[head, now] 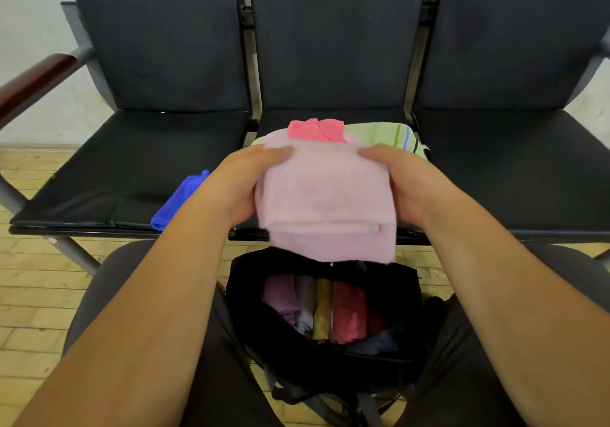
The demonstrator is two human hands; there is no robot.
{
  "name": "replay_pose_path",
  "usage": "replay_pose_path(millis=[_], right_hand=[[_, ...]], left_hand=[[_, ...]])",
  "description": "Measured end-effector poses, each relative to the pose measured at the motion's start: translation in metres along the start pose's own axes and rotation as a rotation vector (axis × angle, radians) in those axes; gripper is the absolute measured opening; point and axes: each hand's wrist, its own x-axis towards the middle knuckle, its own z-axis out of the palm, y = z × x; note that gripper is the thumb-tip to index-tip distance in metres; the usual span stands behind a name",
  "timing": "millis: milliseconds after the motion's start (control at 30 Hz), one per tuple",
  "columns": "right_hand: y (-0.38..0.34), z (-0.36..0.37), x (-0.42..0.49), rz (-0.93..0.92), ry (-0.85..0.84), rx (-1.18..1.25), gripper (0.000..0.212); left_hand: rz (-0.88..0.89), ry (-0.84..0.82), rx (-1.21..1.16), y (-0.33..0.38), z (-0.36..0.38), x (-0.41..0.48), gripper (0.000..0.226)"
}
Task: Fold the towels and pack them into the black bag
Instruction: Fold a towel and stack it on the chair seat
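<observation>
A folded pale pink towel (pixel 325 195) is held in the air above the open black bag (pixel 251 298). My left hand (pixel 246 184) grips its left edge and my right hand (pixel 401 182) grips its right edge, thumbs on top. The bag stands on the floor between my knees and holds several folded towels on edge: a purple one (pixel 280 298), a grey one, a yellow one (pixel 322 311) and a red one (pixel 350 314). Behind the held towel, a bright pink towel (pixel 313 129) and a green striped towel (pixel 383 134) lie on the middle seat. A blue towel (pixel 180 200) lies on the left seat.
A row of three black padded seats (pixel 495 169) faces me, with a wooden armrest (pixel 36 80) at far left and metal legs below. The floor (pixel 29 311) is pale wood. My dark-trousered knees flank the bag, whose straps trail toward me.
</observation>
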Motion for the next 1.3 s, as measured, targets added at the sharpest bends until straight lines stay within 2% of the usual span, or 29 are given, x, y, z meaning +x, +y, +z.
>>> replay_pose_path(millis=[67,167,233,333,433,500,600,667,733,833,933,1033,1100,1200,1300], right_hand=[[-0.005,-0.001,-0.006,0.064,-0.070,0.102,0.038],[0.003,-0.001,-0.005,0.156,-0.118,0.055,0.041],[0.011,-0.002,0.003,0.184,-0.098,0.003,0.038],[0.014,-0.005,0.006,0.178,-0.053,-0.036,0.033],[0.014,-0.008,0.007,0.154,-0.083,-0.056,0.034],[0.011,-0.011,0.010,0.089,-0.132,-0.037,0.042],[0.004,-0.012,0.009,-0.046,-0.171,0.085,0.056],[0.000,-0.013,0.009,-0.090,-0.118,0.192,0.043],[0.000,-0.015,0.012,-0.071,-0.062,0.254,0.027],[0.004,-0.019,0.012,-0.046,-0.081,0.296,0.031],[0.003,-0.020,0.009,-0.031,-0.086,0.321,0.026],[0.002,-0.015,0.008,-0.038,-0.101,0.231,0.031],[0.006,-0.011,0.011,-0.054,-0.136,0.182,0.017],[0.012,-0.011,0.021,-0.033,-0.120,0.139,0.046],[0.014,-0.008,0.023,-0.012,-0.115,0.062,0.042]], left_hand=[[-0.111,-0.065,-0.185,0.002,0.000,-0.004,0.039],[-0.260,-0.115,-0.139,-0.008,-0.002,0.000,0.043],[-0.288,-0.110,-0.096,-0.014,-0.002,0.005,0.039],[-0.267,-0.106,-0.080,-0.014,-0.003,0.009,0.039],[-0.234,-0.123,-0.066,-0.012,-0.010,0.009,0.045],[-0.194,-0.136,-0.079,-0.011,-0.015,0.009,0.049],[-0.033,-0.195,-0.181,-0.006,-0.021,0.009,0.057],[0.010,-0.217,-0.259,-0.001,-0.021,0.006,0.057],[0.011,-0.159,-0.310,-0.001,-0.019,0.006,0.050],[-0.039,-0.113,-0.349,-0.004,-0.017,0.004,0.038],[-0.091,-0.112,-0.399,-0.006,-0.018,0.006,0.040],[-0.122,-0.075,-0.268,-0.009,-0.015,0.009,0.032],[-0.100,-0.074,-0.138,-0.012,-0.012,0.010,0.033],[-0.097,-0.132,-0.044,-0.012,-0.012,0.007,0.043],[-0.166,-0.257,0.081,-0.014,-0.018,0.001,0.044]])
